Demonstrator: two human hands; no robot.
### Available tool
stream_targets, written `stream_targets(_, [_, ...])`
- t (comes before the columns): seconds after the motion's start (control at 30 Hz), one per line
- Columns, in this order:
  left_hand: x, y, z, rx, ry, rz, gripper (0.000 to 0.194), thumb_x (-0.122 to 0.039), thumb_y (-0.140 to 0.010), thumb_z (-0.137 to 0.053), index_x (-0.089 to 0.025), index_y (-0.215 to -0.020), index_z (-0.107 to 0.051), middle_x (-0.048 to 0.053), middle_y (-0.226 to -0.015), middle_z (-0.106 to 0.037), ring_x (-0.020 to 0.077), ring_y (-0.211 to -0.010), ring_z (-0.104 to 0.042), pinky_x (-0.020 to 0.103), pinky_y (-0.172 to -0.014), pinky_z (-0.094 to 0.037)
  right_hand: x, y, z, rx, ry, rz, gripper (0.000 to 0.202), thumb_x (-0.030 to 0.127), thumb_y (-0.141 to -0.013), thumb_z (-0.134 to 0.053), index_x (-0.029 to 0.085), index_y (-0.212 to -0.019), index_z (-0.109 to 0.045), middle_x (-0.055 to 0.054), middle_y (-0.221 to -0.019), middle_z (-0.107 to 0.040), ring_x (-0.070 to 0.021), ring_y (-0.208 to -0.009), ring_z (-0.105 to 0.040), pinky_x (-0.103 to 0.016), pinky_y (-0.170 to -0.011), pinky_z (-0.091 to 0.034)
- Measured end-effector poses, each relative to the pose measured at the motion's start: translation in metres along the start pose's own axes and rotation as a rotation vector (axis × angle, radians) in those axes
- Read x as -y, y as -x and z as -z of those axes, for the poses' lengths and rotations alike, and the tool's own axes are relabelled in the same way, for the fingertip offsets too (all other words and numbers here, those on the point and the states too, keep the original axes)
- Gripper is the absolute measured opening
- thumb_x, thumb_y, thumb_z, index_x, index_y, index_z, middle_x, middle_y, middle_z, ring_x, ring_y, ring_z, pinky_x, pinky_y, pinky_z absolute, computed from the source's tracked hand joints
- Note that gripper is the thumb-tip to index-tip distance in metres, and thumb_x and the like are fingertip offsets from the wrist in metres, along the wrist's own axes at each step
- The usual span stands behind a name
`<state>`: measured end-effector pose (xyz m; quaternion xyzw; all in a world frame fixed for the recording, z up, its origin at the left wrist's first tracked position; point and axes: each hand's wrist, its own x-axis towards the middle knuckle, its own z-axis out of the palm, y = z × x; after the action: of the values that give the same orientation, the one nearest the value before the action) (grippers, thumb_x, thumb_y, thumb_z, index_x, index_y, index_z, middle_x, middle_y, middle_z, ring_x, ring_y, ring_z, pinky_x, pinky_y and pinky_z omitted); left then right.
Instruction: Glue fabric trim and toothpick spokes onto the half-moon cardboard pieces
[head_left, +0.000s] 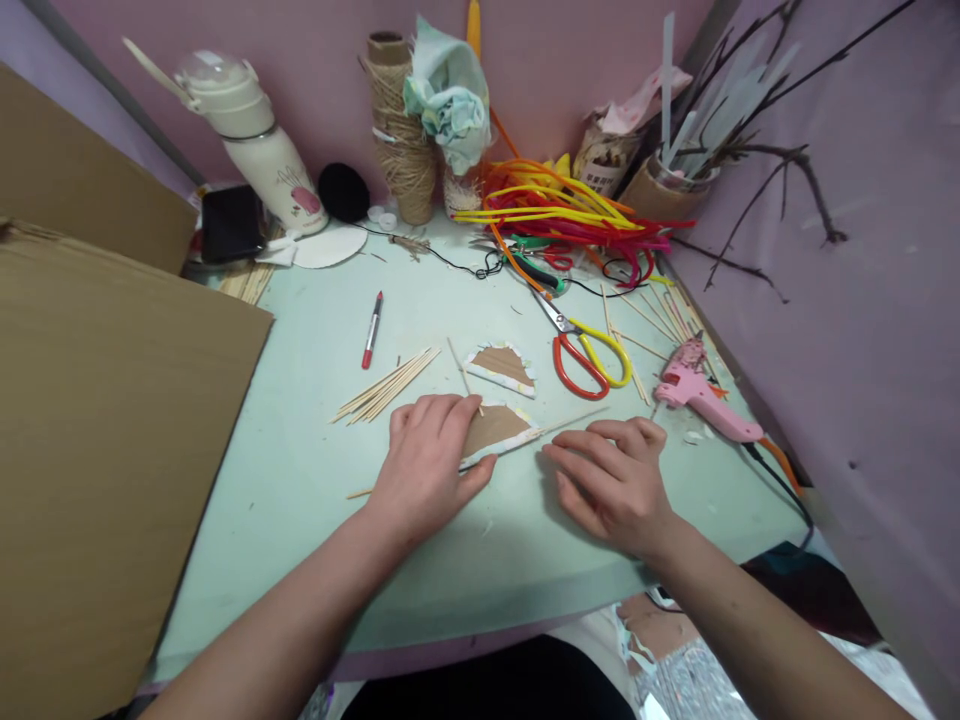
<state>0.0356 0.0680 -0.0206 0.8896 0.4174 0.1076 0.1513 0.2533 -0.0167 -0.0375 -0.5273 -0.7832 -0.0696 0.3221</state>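
My left hand [427, 455] lies over a cardboard half-circle [491, 428] with pale cloth folded around its edge, pressing it to the table with fingers on top and thumb at the straight edge. One thin wooden stick [574, 420] sticks out from the piece's right corner. Another stick [459, 365] reaches up from under my left fingertips. Just right of the piece, my right hand [611, 480] hovers with fingers loosely spread, holding nothing. A second cloth-edged cardboard half-circle [502, 368] rests slightly farther back.
A bundle of wooden sticks [390, 385] and a red-tipped pen [373, 330] lie to the left. Scissors [589, 355] and a pink glue gun [701, 390] are on the right. Behind stand a bottle [270, 160], a twine spool [401, 130] and coloured pipe cleaners [570, 200]. Cardboard [112, 450] borders the left side.
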Motion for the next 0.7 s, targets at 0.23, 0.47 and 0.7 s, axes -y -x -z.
stream_targets(0.23, [-0.007, 0.005, -0.005, -0.058, -0.06, 0.063, 0.038, -0.034, -0.088, -0.058, -0.02, -0.123, -0.052, 0.012, -0.118, -0.065, 0.0308, -0.112, -0.055, 0.046, -0.09, -0.036, 0.001, -0.001, -0.001, 0.024, 0.012, -0.028, 0.029, 0.019, -0.085, -0.063, 0.028, -0.113, -0.065, 0.0, -0.095, -0.075, -0.023, -0.09, -0.057, -0.044, -0.081, -0.029])
stream_targets(0.47, [-0.004, 0.014, -0.006, -0.029, -0.079, 0.048, 0.038, -0.032, -0.088, -0.058, -0.019, -0.124, -0.052, 0.012, -0.117, -0.065, 0.0304, -0.111, -0.055, 0.045, -0.089, -0.036, 0.001, -0.001, -0.004, 0.082, 0.02, -0.01, 0.024, 0.02, -0.087, -0.062, 0.025, -0.11, -0.066, 0.0, -0.102, -0.076, -0.0238, -0.094, -0.056, -0.044, -0.084, -0.03])
stream_targets(0.7, [-0.004, 0.014, -0.004, -0.012, -0.078, 0.042, 0.035, -0.032, -0.088, -0.059, -0.017, -0.12, -0.055, 0.012, -0.116, -0.064, 0.0292, -0.11, -0.055, 0.045, -0.089, -0.037, 0.001, -0.002, -0.005, 0.134, 0.004, 0.028, 0.025, 0.019, -0.088, -0.061, 0.023, -0.113, -0.066, -0.001, -0.107, -0.075, -0.0225, -0.096, -0.057, -0.044, -0.085, -0.03])
